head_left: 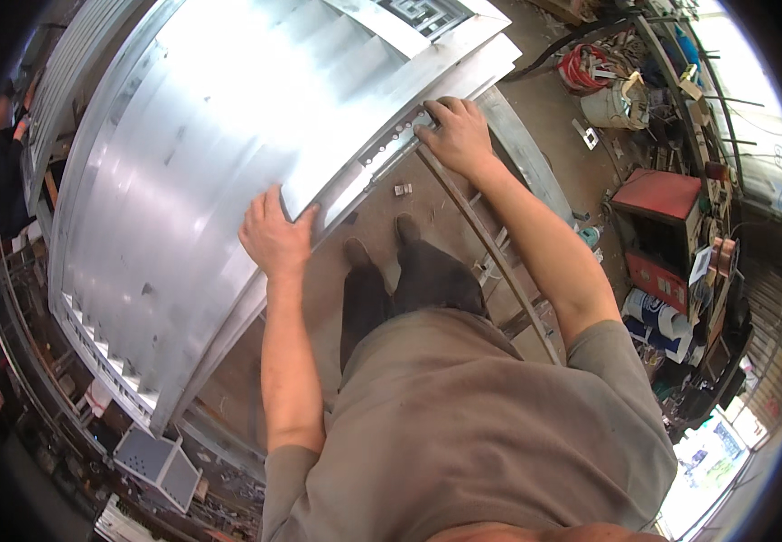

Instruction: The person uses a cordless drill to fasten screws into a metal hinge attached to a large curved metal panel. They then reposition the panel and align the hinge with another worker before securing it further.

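Observation:
A large silver metal panel point(183, 212) with a raised frame and slanted slats lies in front of me, brightly lit across its upper part. My left hand point(276, 237) grips its near edge, fingers bent over the top and thumb spread to the right. Farther right along the same side, my right hand point(457, 137) is closed over the edge beside a strip with a row of holes point(393, 137). The undersides of both grips are hidden. A dark lattice ornament point(427, 14) sits in the panel's far right corner.
Below the panel's right end runs a metal support frame point(490, 244), close to my legs. To the right stand a white bucket point(615, 107), a coiled red cable point(583, 69) and a red-topped cabinet point(657, 192). A grey box-like stand point(158, 468) is at lower left. Another person point(3, 172) is at far left.

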{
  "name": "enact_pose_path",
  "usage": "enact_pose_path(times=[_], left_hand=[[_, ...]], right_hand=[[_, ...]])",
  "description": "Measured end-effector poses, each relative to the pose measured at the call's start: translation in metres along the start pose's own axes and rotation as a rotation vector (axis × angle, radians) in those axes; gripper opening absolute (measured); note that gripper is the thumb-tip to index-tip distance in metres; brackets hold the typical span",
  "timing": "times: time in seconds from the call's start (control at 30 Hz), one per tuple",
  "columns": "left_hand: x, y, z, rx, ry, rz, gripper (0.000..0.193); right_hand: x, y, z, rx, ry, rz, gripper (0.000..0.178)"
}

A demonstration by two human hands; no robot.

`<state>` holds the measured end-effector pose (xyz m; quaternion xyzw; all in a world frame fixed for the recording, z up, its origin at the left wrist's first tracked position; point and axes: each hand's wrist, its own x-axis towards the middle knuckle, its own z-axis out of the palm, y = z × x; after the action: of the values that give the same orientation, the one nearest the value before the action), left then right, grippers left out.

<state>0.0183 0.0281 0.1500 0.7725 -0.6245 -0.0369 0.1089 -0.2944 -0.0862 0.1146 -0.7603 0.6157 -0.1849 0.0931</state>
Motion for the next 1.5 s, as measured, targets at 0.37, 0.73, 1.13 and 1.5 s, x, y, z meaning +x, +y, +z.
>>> enact_pose_path(times=[0.37, 0.73, 1.13, 1.5], left_hand=[[-0.001, -0.002, 0.009, 0.049, 0.002, -0.017, 0.073], [0.008, 0.005, 0.002, 0.009, -0.063, -0.073, 0.071], [-0.009, 0.003, -0.004, -0.038, -0.027, -0.030, 0.071], [-0.029, 0.000, 0.006, -0.011, -0.014, -0.007, 0.069]], right_hand=[[0.049, 0.007, 0.004, 0.066, -0.508, 0.295, 0.052], [0.027, 0.052, -0.004, 0.526, -0.333, -0.054, 0.033], [-0.013, 0.050, 0.009, 0.582, 0.020, -0.005, 0.031], [-0.021, 0.041, 0.006, 0.528, 0.074, 0.041, 0.032]])
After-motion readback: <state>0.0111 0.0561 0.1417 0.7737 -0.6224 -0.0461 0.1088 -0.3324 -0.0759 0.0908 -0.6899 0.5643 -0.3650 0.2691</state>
